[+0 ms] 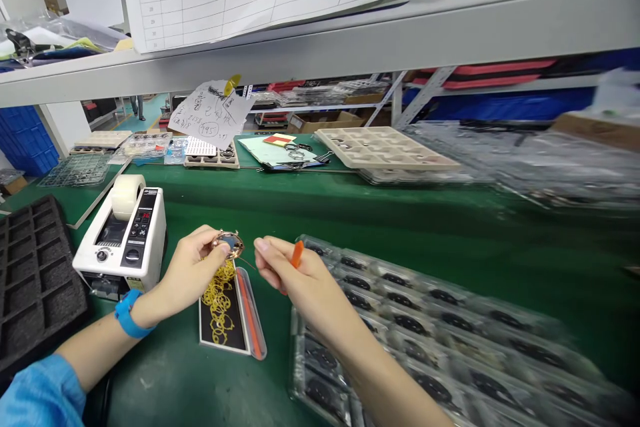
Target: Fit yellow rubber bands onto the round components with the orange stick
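Observation:
My left hand (193,272) pinches a rose-gold watch case (229,244) by its edge, tilted, with a dark inside showing. Close by on the right, my right hand (287,266) is closed round a thin tool with an orange handle (297,254). Its fine tip points at the case; whether they touch I cannot tell. Below the hands lies a shallow box (243,349) lined in black, holding several yellow rings (219,307), like gaskets. An orange-red strip (249,314) lies in the clear tray along its right side.
A white tape dispenser (125,240) stands left of my hands, beside a black foam tray (43,280) with compartments. Clear plastic trays of dark round parts (410,324) fill the right. At the back are a beige tray (385,147) and a clipboard (285,154), under a grey shelf (320,57).

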`<state>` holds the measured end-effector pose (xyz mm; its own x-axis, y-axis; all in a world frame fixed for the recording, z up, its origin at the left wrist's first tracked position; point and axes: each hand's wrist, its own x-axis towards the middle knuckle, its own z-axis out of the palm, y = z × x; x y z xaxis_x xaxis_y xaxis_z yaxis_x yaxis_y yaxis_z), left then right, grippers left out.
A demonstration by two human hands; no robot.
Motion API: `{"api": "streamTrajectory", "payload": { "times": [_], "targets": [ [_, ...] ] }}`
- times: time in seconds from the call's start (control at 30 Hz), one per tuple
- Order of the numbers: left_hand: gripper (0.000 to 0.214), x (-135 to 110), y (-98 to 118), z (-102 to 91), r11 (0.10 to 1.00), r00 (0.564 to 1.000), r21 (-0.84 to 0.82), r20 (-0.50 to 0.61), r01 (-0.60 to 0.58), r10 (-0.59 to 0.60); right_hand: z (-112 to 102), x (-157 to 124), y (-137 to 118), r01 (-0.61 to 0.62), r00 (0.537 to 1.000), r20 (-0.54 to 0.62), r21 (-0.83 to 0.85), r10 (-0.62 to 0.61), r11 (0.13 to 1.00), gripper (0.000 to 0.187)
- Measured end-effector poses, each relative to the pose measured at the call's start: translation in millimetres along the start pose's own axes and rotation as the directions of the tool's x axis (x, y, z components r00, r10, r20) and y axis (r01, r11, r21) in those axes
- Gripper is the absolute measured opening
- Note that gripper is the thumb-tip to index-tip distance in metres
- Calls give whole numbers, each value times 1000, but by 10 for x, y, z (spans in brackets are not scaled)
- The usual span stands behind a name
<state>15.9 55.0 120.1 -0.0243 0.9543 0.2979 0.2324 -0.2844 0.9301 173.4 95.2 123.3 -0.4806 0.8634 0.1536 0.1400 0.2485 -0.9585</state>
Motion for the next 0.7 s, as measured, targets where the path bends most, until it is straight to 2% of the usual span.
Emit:
{"api": "streamTrajectory", "payload": {
  "times": [0.1, 0.17, 0.23, 0.3, 0.33, 0.4, 0.47, 0.57, 0.7],
  "targets": [
    [23, -12, -74, -5, 937, 986, 320, -36, -140, 160, 15, -40, -23, -15, 1000, -16, 16, 16, 1000, 57],
    [28, -25, -141, 0, 824, 953, 509, -25, -249, 303, 58, -63, -31, -52, 998, 31, 61, 51, 997, 57],
    [35, -45, -212, 16, 674, 903, 653, 37, -346, 428, 111, -79, -36, -116, 990, 99, 157, 101, 981, 56],
    [42, -70, -268, 37, 543, 866, 736, 118, -405, 486, 158, -95, -43, -177, 979, 151, 270, 140, 946, 56],
    [44, -82, -283, 48, 510, 862, 752, 151, -418, 485, 176, -106, -47, -197, 975, 163, 324, 150, 925, 56],
    [45, -105, -280, 68, 510, 872, 747, 191, -426, 450, 200, -137, -53, -210, 974, 165, 407, 155, 889, 55],
    [44, -120, -229, 86, 560, 898, 720, 212, -410, 385, 212, -174, -49, -184, 981, 130, 435, 141, 881, 54],
    [42, -155, -81, 104, 626, 928, 689, 215, -365, 305, 215, -220, -24, -108, 994, 34, 359, 103, 927, 54],
    [42, -385, 113, 93, 673, 942, 673, 109, -305, 318, 134, -225, 59, -61, 998, 30, 240, 55, 969, 48]
  ]
}}
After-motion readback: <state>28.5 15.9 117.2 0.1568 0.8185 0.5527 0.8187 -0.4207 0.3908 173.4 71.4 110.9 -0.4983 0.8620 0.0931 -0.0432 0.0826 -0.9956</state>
